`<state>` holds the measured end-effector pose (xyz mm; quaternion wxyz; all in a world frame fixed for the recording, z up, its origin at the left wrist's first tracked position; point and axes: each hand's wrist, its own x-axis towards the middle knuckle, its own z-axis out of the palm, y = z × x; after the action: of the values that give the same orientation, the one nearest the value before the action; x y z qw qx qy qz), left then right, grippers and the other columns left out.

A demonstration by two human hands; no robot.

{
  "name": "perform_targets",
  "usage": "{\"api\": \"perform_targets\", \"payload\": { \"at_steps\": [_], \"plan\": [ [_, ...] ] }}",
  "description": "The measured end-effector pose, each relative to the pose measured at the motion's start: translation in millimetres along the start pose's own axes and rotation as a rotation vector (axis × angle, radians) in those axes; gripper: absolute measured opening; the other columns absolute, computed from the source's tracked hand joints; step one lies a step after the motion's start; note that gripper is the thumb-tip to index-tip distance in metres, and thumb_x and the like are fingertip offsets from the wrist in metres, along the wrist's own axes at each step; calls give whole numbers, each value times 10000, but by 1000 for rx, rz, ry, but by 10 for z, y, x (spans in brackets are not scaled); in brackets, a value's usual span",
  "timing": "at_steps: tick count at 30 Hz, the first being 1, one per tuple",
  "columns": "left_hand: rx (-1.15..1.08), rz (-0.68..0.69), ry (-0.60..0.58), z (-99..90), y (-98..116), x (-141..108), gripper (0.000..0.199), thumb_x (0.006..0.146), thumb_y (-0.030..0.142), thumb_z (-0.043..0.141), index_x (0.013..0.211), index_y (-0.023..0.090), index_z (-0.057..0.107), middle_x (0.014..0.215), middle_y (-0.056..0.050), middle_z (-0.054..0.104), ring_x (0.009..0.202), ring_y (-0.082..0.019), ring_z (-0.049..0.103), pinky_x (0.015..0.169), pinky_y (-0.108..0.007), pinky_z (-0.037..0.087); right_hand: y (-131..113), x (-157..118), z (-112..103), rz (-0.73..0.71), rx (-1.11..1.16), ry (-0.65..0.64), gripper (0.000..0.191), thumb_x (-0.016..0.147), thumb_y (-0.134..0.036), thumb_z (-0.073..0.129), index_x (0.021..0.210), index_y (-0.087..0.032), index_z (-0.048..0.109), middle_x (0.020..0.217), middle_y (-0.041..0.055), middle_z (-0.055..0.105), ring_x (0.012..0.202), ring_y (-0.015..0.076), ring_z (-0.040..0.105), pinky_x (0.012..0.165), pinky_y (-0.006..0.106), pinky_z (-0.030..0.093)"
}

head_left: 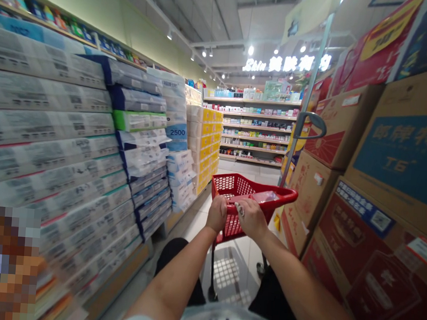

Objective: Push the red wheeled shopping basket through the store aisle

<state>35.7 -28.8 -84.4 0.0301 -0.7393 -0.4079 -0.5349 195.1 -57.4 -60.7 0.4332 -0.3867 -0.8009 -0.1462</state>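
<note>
Okay, your left hand (217,215) and right hand (252,219) both sit shut around the front rim of a red plastic shopping trolley (284,195), which stands just ahead of you. A clear plastic wrapper (264,196) lies beside your right hand (a small patterned bit by that thumb is too blurred to tell). Wrapped tissue packs (55,119) line your left; cardboard cartons (392,163) stack on your right.

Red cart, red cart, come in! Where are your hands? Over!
Left hand and right hand on red shopping cart handle. Cardboard cartons along right side. Wrapped tissue packs along left side.
</note>
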Motion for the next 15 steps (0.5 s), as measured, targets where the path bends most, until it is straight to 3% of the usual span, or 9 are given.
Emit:
{"api": "perform_targets", "payload": {
  "at_steps": [4, 6, 9, 11, 15],
  "plan": [
    [-21, -34, -32, 13, 2, 30, 382, 963, 260, 176, 727, 210, 472, 788, -57, 564, 802, -182, 530, 814, -363, 484, 15, -34, 5, 3, 12, 6, 240, 914, -178, 422, 1020, -150, 635, 1013, 115, 651, 964, 234, 567, 934, 394, 434],
    [-17, -49, -37, 9, 0, 33, 380, 962, 262, 183, 734, 208, 482, 797, -59, 572, 813, -183, 539, 815, -359, 486, 29, 22, -27, 37, 42, -59, 227, 916, -187, 419, 968, -160, 639, 992, 113, 658, 947, 228, 577, 914, 382, 439],
    [-12, -56, -52, -15, 18, 25, 380, 963, 264, 184, 765, 205, 503, 830, -67, 586, 848, -187, 552, 846, -365, 483, 81, 278, -111, 231, 197, -301, 256, 935, -239, 405, 804, -176, 616, 802, 73, 668, 746, 182, 611, 718, 294, 479],
    [-9, -55, -65, -39, 41, 14, 386, 964, 262, 179, 791, 202, 519, 851, -70, 592, 876, -189, 561, 862, -364, 478, 133, 523, -147, 367, 286, -429, 299, 949, -255, 373, 772, -172, 599, 663, 41, 646, 569, 147, 581, 551, 244, 442],
    [-4, -30, -80, -96, 60, -27, 395, 964, 257, 180, 788, 197, 528, 829, -68, 585, 859, -188, 568, 833, -346, 480, 203, 912, -41, 302, 144, -461, 242, 916, -178, 431, 809, -139, 643, 719, 54, 683, 591, 121, 595, 561, 216, 429]
  ]
}}
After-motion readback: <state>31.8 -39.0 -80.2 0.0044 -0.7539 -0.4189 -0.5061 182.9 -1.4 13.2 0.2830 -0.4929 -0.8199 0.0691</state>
